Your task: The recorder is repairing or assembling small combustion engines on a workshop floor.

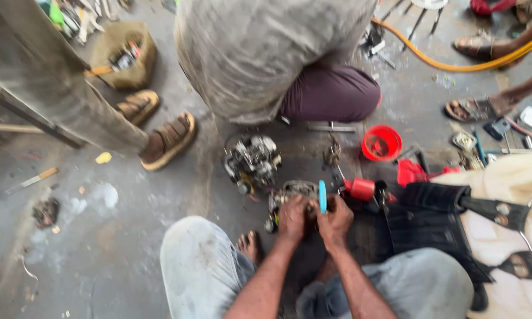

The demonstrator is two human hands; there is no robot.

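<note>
We have both hands on a small engine part [289, 192], a grimy grey metal casting with dark oily recesses, lying on the concrete floor [118, 236] between our knees. Our left hand [293, 217] grips its near side, fingers curled onto it. Our right hand [335, 221] is closed around a blue-handled screwdriver [322, 197], held upright against the part. A second engine block [252, 160] sits just beyond, near a red funnel [381, 143].
</note>
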